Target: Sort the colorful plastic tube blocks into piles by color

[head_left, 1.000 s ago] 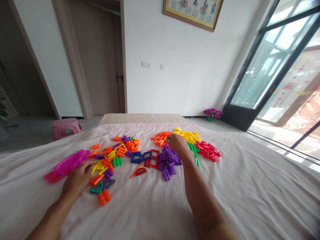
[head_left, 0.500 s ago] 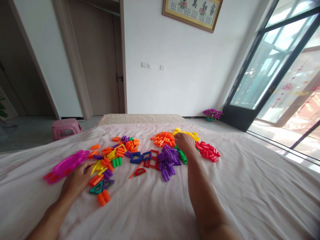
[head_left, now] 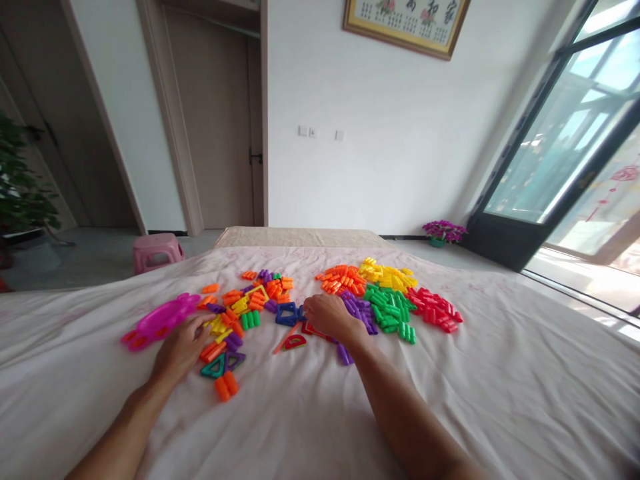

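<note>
My left hand is at the near left of the mixed pile, its fingers curled and pinched at the edge of a yellow building block. Just behind it lies a magenta animal-shaped plastic tray. My right hand hovers palm down over the middle, partly covering the blue square frame pieces, red frame pieces and purple blocks; its fingertips are hidden. Orange blocks, green blocks and two triangle frames lie right of my left hand.
Sorted by colour on the right are orange, yellow, green and red blocks. A red half-round piece lies in the middle. Beyond the cloth-covered table stand a pink stool and purple flowers.
My right hand has moved left and nearer, from beside the yellow and green piles to over the frame pieces. My left hand stays at the yellow blocks. The view has turned slightly left.
</note>
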Action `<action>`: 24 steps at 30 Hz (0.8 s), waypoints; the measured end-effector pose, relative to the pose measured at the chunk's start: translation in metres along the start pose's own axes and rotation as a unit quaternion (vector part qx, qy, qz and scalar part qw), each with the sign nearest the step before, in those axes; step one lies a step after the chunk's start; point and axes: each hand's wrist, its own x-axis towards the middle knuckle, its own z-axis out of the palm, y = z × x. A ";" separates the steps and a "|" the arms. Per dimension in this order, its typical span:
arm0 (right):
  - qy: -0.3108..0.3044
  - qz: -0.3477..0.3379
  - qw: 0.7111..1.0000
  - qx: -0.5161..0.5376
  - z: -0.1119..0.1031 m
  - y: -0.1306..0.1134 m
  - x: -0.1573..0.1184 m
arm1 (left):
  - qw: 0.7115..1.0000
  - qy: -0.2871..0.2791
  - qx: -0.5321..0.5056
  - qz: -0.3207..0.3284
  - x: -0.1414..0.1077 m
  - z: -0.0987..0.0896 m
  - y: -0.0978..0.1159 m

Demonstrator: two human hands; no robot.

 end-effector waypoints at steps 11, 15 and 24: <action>0.065 -0.047 0.997 0.016 0.010 -0.010 0.006 | 0.992 -0.066 0.044 0.100 -0.002 0.008 0.001; 0.086 -0.091 0.991 0.058 0.016 -0.018 0.006 | 0.986 -0.118 0.000 0.114 -0.004 0.001 0.016; 0.118 -0.202 0.966 0.104 0.046 -0.045 0.006 | 0.993 -0.064 -0.060 0.080 -0.007 -0.002 0.024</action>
